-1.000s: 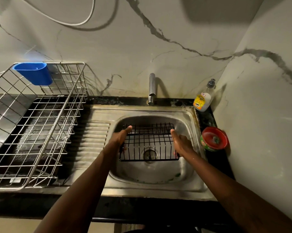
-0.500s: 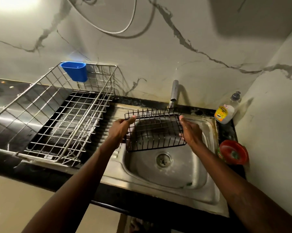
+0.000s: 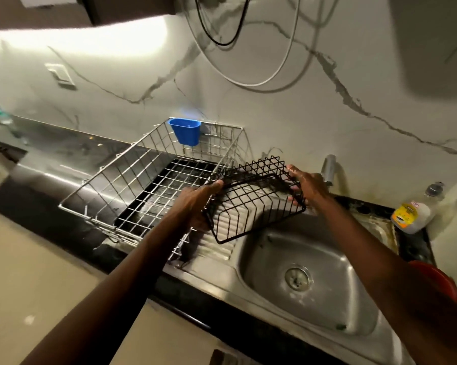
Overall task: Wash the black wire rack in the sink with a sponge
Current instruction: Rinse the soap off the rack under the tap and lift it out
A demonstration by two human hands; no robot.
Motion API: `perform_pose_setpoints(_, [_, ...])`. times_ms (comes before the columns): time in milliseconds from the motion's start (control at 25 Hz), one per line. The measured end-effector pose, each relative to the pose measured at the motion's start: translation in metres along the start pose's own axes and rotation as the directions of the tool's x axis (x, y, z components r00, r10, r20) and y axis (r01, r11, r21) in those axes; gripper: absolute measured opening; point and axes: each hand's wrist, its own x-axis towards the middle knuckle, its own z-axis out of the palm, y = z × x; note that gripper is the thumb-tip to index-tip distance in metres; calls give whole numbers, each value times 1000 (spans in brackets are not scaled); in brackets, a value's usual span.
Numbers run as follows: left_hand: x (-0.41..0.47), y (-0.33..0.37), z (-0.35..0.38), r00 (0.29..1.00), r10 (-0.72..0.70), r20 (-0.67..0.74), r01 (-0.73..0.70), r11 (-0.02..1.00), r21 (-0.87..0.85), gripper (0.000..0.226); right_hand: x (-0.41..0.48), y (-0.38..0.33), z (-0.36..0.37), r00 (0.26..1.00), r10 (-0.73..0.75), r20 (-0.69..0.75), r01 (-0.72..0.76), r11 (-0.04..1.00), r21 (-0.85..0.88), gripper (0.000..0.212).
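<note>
The black wire rack (image 3: 251,206) hangs in the air, tilted, over the ribbed draining board at the left of the steel sink (image 3: 327,306). My left hand (image 3: 198,198) grips its left edge. My right hand (image 3: 307,184) grips its far right edge, close to the tap. The rack's far side overlaps the corner of the silver dish basket (image 3: 132,185). The sink bowl holds only its drain. No sponge is visible.
A blue plastic cup (image 3: 185,133) hangs on the basket's back rail. The tap (image 3: 328,168) stands behind the sink. A soap bottle (image 3: 414,210) and a red-lidded tub (image 3: 438,280) sit at the right. Cables loop on the marble wall above.
Both hands lifted the rack out of the sink bowl and carried it up and left, toward the silver basket. The view swung left too.
</note>
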Motion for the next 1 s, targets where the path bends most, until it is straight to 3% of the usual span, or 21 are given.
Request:
perform_pose_setpoints(120, [-9, 9, -14, 997, -35, 62, 40, 995, -89, 41, 9, -27, 15, 999, 14, 37, -15, 1000, 27, 65])
perform_pose_setpoints(240, [-16, 18, -10, 990, -48, 135, 67, 988, -143, 26, 13, -59, 14, 995, -14, 100, 18, 999, -33, 50])
perform_pose_setpoints(400, [-15, 31, -9, 976, -6, 219, 64, 965, -256, 22, 27, -103, 6, 978, -43, 205, 61, 995, -83, 27])
perform_pose_setpoints(600, [-4, 50, -31, 982, 28, 189, 32, 952, -304, 20, 46, -139, 28, 964, -56, 259, 80, 993, -83, 32])
perform_pose_setpoints(800, [33, 49, -60, 995, -24, 95, 56, 934, -352, 58, 77, -164, 86, 928, -71, 366, 128, 983, -135, 32])
perform_pose_setpoints(1000, [60, 44, -93, 991, -117, -64, 80, 906, -415, 72, 116, -179, 160, 861, -70, 504, 165, 975, -147, 32])
